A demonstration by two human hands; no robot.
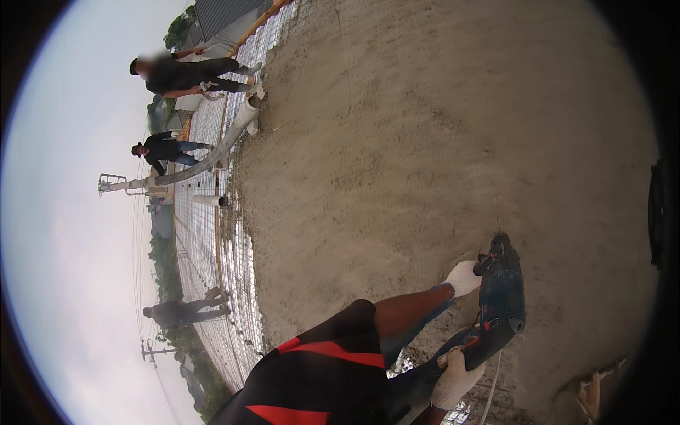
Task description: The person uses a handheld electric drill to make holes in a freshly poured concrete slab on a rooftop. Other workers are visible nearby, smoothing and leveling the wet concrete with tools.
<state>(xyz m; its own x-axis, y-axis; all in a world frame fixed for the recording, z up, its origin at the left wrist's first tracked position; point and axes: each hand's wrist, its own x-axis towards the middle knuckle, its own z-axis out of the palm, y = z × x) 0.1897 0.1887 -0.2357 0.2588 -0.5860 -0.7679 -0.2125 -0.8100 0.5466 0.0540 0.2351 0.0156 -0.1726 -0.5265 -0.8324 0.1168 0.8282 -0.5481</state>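
Note:
Both my hands, in white work gloves, hold a blue and black power drill (503, 290). My left hand (465, 278) is closed around its black side handle near the nose. Lower in the picture, my right hand (455, 379) is wrapped round the rear grip. The drill's nose is directed at the wet grey concrete (397, 156); whether a bit or rod goes into it, I cannot tell. A pale cable (491, 388) runs down beside my right hand. My black sleeve (333, 354) with red stripes and part of my jeans show behind the arms.
The view is tipped sideways, with sky at left. Beyond the concrete lie steel mesh (244, 283), a thick grey hose (219, 149) and a short pipe (209, 201). People stand there: one (191, 74), another (173, 150) by the hose, a third (185, 312). Wood pieces (591, 397) lie lower right.

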